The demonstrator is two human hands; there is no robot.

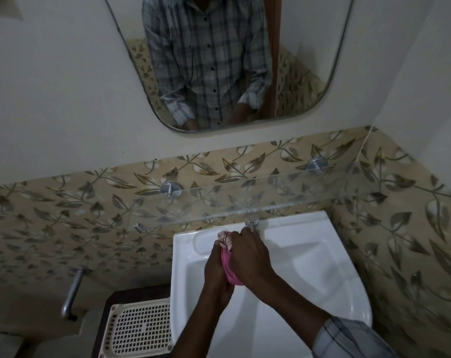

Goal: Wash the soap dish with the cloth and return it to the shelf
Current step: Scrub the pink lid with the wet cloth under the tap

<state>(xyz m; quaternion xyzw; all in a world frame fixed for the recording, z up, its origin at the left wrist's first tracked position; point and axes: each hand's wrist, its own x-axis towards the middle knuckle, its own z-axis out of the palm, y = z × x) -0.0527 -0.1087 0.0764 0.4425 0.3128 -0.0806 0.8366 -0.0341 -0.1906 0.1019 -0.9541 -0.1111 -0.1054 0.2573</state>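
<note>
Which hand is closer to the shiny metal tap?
Right. The right hand reaches up over the white sink, fingers almost at the shiny metal tap; the left hand sits lower, left of it.

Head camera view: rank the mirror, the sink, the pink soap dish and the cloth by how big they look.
1. Mirror
2. Sink, partly cut off by the frame
3. Pink soap dish and cloth: both small and mostly hidden by the hands, so unranked.
</note>
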